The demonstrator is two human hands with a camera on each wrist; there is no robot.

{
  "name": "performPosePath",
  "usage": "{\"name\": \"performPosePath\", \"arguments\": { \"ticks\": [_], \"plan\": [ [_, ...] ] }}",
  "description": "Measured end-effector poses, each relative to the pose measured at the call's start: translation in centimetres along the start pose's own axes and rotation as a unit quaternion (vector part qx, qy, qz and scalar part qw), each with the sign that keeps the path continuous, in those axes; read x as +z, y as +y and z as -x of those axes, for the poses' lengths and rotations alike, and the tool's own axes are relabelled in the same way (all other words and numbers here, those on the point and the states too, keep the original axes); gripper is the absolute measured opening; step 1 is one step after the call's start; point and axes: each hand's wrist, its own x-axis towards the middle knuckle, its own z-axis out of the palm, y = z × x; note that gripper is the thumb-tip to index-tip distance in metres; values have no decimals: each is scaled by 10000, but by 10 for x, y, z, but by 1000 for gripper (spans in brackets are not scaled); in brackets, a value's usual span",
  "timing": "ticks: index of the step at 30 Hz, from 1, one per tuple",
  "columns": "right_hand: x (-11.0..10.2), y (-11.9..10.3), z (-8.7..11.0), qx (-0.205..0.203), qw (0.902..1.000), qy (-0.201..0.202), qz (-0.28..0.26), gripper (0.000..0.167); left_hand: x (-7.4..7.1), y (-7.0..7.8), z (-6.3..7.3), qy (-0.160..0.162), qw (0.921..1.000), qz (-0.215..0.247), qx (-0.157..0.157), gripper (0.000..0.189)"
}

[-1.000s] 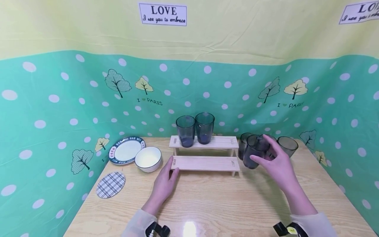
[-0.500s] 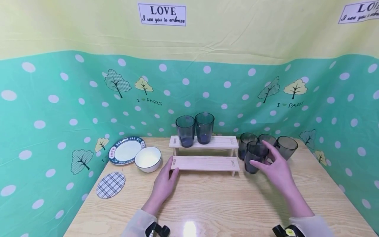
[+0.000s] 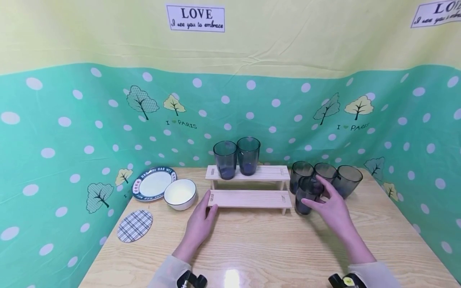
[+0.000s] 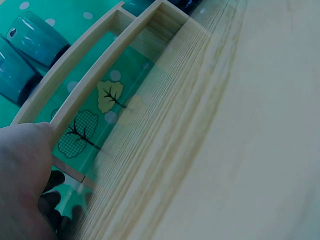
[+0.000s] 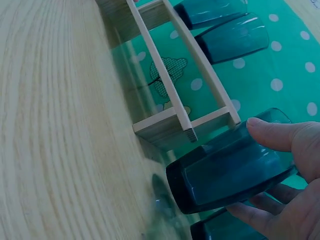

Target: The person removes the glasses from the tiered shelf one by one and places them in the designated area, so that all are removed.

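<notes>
My right hand grips a dark smoky glass tumbler between thumb and fingers, just right of a two-tier wooden rack. In the right wrist view the tumbler seems slightly off the table, its reflection below the base. My left hand holds the left end of the rack's lower tier, thumb at the front edge; in the left wrist view its other fingers are partly hidden. Two matching tumblers, the left one and the right one, stand side by side on the upper tier's left half.
Behind the held tumbler stand three more tumblers: a left one, a middle one and a right one. On the left are a blue-rimmed plate, a white bowl and a checked coaster. A green dotted cloth hangs behind.
My right hand has brought the gripped tumbler away from the group behind, towards me, then slightly left towards the rack. My left hand and the rack stay put.
</notes>
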Motion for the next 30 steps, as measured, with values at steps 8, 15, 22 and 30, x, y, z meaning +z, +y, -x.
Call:
{"name": "performPosePath", "arguments": {
  "ticks": [8,15,22,30],
  "plan": [
    [3,5,-3,83,9999,-77,68,109,0,0,0,-1,10000,37,35,68],
    [6,8,-6,49,9998,-29,189,108,0,0,0,9,10000,14,64,68],
    [9,9,-6,3,9997,-55,228,109,0,0,0,10,10000,23,61,68],
    [10,10,-6,14,9997,-123,220,109,0,0,0,33,10000,-21,90,67]
  ]
}}
